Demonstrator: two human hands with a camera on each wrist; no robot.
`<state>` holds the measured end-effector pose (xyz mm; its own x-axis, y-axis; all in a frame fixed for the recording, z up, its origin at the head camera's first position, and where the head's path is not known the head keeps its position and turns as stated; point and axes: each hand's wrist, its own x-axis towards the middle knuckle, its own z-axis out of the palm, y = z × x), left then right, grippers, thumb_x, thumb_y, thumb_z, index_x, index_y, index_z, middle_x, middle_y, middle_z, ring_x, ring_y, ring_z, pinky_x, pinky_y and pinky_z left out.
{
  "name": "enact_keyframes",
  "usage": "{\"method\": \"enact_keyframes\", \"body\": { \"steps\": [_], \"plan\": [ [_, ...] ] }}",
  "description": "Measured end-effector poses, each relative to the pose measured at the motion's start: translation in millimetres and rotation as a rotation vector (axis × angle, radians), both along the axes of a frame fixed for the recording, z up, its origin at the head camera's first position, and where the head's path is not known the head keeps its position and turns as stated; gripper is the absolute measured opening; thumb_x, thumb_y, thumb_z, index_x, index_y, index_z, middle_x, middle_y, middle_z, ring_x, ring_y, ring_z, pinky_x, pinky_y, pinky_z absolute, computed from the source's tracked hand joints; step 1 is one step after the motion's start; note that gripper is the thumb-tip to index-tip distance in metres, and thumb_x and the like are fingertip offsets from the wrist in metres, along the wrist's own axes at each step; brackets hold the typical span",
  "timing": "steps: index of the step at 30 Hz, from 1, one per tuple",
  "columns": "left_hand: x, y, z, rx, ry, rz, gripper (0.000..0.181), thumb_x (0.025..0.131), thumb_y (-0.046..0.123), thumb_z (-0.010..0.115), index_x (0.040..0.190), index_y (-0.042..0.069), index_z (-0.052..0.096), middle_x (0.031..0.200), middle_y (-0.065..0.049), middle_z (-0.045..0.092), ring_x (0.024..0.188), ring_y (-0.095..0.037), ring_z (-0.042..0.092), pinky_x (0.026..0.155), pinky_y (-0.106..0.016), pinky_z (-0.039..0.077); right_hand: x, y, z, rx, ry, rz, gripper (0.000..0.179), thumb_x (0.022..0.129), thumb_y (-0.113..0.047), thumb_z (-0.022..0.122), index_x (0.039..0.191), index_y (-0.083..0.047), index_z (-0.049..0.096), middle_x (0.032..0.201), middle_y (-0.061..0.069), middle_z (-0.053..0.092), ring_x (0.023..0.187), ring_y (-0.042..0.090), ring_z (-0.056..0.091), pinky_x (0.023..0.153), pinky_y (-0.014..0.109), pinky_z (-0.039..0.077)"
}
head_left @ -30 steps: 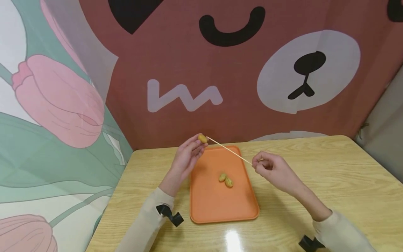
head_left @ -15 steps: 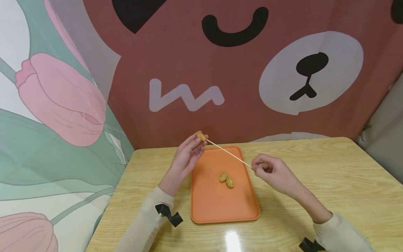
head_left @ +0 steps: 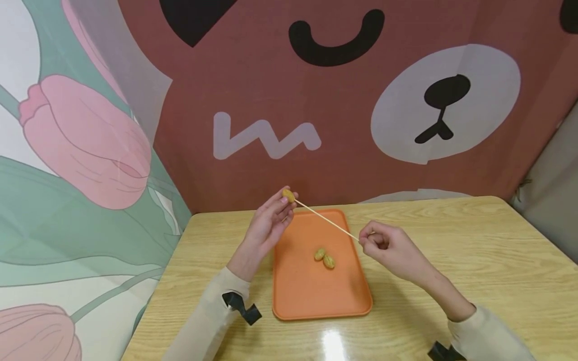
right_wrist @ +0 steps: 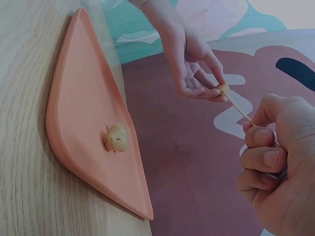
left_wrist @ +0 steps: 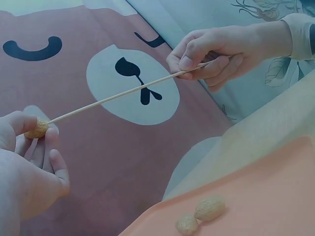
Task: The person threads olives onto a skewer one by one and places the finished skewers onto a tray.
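In the head view my left hand [head_left: 267,226] pinches a small, wrinkled, yellow-brown oval piece [head_left: 288,195] between thumb and fingertips, above the tray's far edge. It looks like a preserved fruit, though its exact kind is unclear. A thin bamboo skewer [head_left: 326,219] slants from my right hand [head_left: 392,248] up to that piece. The skewer's far end meets the piece in the left wrist view [left_wrist: 47,123]; how deep it sits inside cannot be told. My right thumb and index finger pinch the skewer, with its rear end partly hidden. Two similar oval pieces [head_left: 328,261] lie together on the orange tray [head_left: 289,301].
The tray lies on a light wooden table [head_left: 460,240]. Behind stands a reddish-brown cloth [head_left: 253,75] with a bear drawing. A flower-patterned cloth [head_left: 86,145] hangs on the left. Black straps [head_left: 244,307] are around both sleeves.
A second ago the skewer's tip was near the piece's upper edge; now it meets the piece's lower right side. My right hand has shifted slightly down and left. The tray's pieces stay put.
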<state>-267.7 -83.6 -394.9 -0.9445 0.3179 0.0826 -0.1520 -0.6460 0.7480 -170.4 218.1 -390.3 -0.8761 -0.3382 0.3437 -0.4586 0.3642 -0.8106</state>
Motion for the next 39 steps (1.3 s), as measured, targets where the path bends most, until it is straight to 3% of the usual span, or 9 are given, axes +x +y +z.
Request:
{"method": "enact_keyframes", "body": {
  "steps": [8,11,16,22,27,33,39],
  "plan": [
    [1.4,4.9,-0.5,0.056,-0.029,-0.011,0.034,0.103,0.005,0.059,0.137,0.001,0.058,0.132,-0.017,0.061,0.100,-0.017,0.063,0.087,-0.026,0.047,0.0,-3.5,-4.0,-0.029,-0.034,-0.004,0.012,0.098,-0.001,0.063,0.097,-0.013,0.066,0.062,-0.002,0.047,0.052,0.009,0.037,0.050,0.029,0.038],
    [1.9,7.0,-1.2,0.046,-0.030,-0.026,0.031,0.103,0.006,0.060,0.135,0.002,0.060,0.124,-0.013,0.066,0.100,-0.017,0.062,0.087,-0.026,0.047,0.0,-5.3,-5.9,-0.031,-0.040,0.000,0.009,0.100,-0.004,0.063,0.098,-0.013,0.066,0.062,-0.002,0.047,0.051,0.009,0.037,0.049,0.030,0.037],
    [3.1,11.7,-3.6,0.028,-0.025,-0.022,0.028,0.103,0.006,0.060,0.130,0.002,0.063,0.125,-0.015,0.065,0.099,-0.016,0.063,0.085,-0.025,0.047,-0.3,-9.0,-8.2,-0.032,-0.023,0.012,0.007,0.103,-0.010,0.062,0.099,-0.014,0.065,0.060,-0.004,0.043,0.050,0.009,0.034,0.046,0.029,0.034],
    [8.2,19.0,-11.1,-0.022,-0.040,0.008,0.034,0.103,0.006,0.061,0.136,-0.002,0.057,0.123,-0.015,0.066,0.100,-0.016,0.063,0.086,-0.026,0.049,-0.4,-14.2,-14.2,-0.062,-0.027,0.040,0.009,0.103,-0.004,0.060,0.098,-0.011,0.063,0.058,-0.005,0.040,0.049,0.006,0.031,0.045,0.029,0.032],
    [12.8,22.5,-16.1,-0.075,-0.028,0.036,0.032,0.102,0.008,0.062,0.133,-0.001,0.061,0.132,-0.022,0.061,0.102,-0.018,0.062,0.087,-0.027,0.049,-0.4,-17.6,-19.2,-0.063,-0.035,0.015,0.011,0.100,0.000,0.061,0.097,-0.011,0.063,0.058,-0.005,0.042,0.051,0.005,0.031,0.047,0.028,0.033],
    [14.0,22.9,-15.9,-0.097,-0.008,0.035,0.034,0.102,0.009,0.062,0.134,-0.001,0.060,0.131,-0.022,0.062,0.103,-0.018,0.062,0.089,-0.028,0.049,0.0,-22.9,-24.2,-0.084,-0.043,0.007,0.014,0.098,0.003,0.060,0.098,-0.011,0.063,0.059,-0.005,0.043,0.053,0.005,0.033,0.050,0.027,0.037],
    [16.0,22.8,-13.4,-0.127,0.015,0.057,0.036,0.101,0.010,0.065,0.134,-0.002,0.061,0.144,-0.032,0.048,0.102,-0.019,0.062,0.087,-0.026,0.050,1.5,-33.8,-30.2,-0.116,-0.017,0.000,0.017,0.097,0.006,0.060,0.097,-0.011,0.062,0.059,-0.008,0.039,0.053,0.005,0.033,0.052,0.027,0.039]
  ]
}}
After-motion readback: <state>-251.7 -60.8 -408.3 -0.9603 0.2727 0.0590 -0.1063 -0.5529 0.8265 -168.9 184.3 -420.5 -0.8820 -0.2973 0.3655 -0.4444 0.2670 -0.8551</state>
